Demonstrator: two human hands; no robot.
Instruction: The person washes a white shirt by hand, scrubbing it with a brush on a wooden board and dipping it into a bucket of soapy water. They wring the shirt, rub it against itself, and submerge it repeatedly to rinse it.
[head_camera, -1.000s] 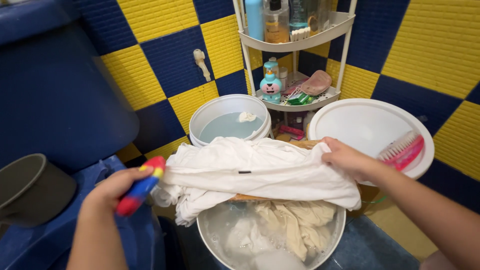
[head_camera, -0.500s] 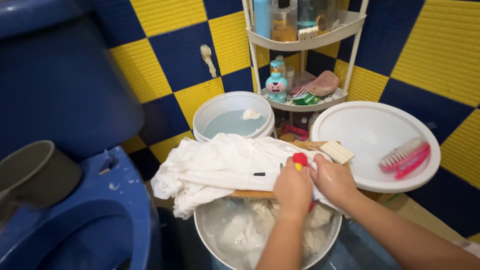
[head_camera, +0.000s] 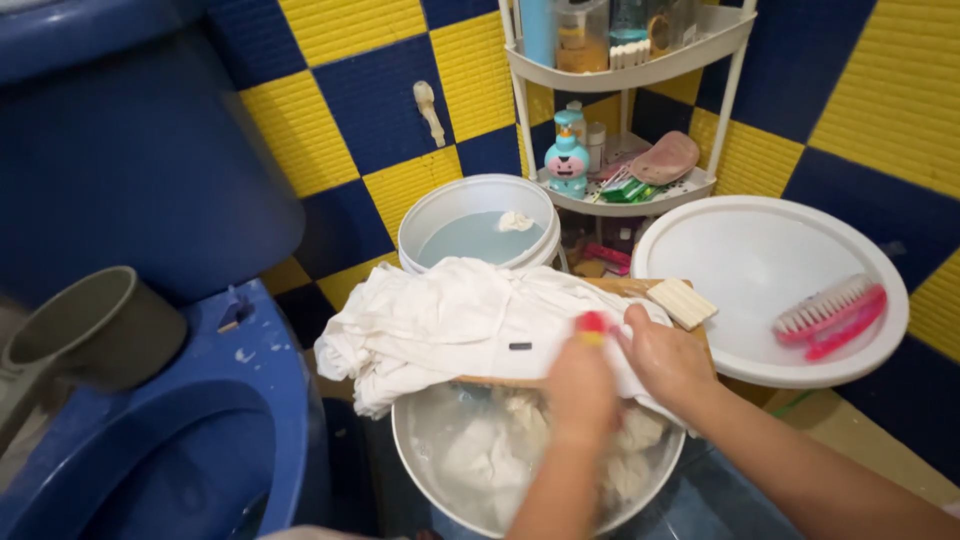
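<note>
Two hands meet at the near edge of the white cloth (head_camera: 450, 320), which is draped over a wooden board (head_camera: 620, 287) laid across the metal basin (head_camera: 420, 460). Your left hand (head_camera: 580, 385) is blurred and clenched round a brush (head_camera: 591, 326) with a red and yellow tip, pressed onto the cloth. Your right hand (head_camera: 665, 360) lies just beside it, fingers pinning the cloth down on the board. The cloth bunches and hangs over the basin's left rim; a small dark tag shows near its middle. More pale cloth soaks in sudsy water inside the basin, below your wrists.

A tan soap block (head_camera: 682, 303) sits on the board's far right end, near your right hand. To the right stands a white tub (head_camera: 740, 270), tilted, with a pink scrub brush (head_camera: 830, 315) resting in it. Behind the cloth is a white bucket (head_camera: 420, 225) of bluish water with a scrap of white floating in it. A white corner rack (head_camera: 640, 75) against the blue and yellow tiled wall holds bottles and small items. On your left are a blue toilet (head_camera: 150, 460) and a grey scoop (head_camera: 90, 325) lying on it.
</note>
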